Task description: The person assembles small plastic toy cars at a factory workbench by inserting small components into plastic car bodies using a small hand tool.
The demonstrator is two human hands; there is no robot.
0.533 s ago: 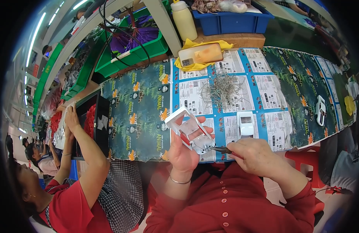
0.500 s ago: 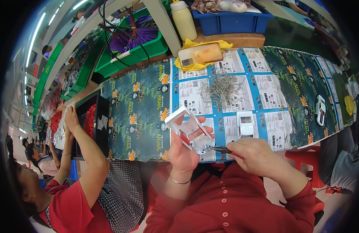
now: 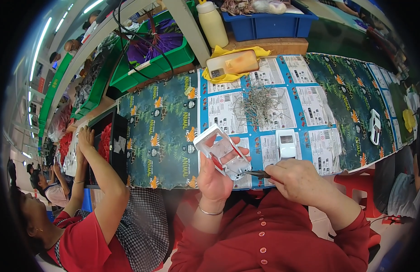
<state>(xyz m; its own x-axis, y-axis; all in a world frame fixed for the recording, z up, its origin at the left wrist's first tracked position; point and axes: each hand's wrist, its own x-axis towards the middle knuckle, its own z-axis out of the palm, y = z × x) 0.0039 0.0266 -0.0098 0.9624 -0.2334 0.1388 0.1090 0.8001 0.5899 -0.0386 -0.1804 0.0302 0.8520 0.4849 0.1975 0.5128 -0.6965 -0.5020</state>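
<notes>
My left hand (image 3: 214,181) is closed around a white toy car body (image 3: 211,138), hollow side up, its fingers showing through the openings. A strip of red shows along its inner edge. My right hand (image 3: 294,179) grips dark pointed pliers (image 3: 259,173), whose tip meets the lower right end of the car body. Whatever the tip pinches is too small to make out. Beyond my right hand a second white toy car body (image 3: 286,144) lies on the printed sheet. Behind it is a loose heap of thin metal pins or wires (image 3: 260,106).
A phone (image 3: 235,63) rests on a yellow cloth near a cream squeeze bottle (image 3: 212,25). Blue (image 3: 269,27) and green (image 3: 178,59) bins stand at the back. Another white car body (image 3: 375,127) lies far right. On the left, a co-worker (image 3: 89,226) reaches toward a black box (image 3: 119,145).
The car body and pliers stay nearly in place; both my hands hold almost the same pose. The whole view has shifted very slightly.
</notes>
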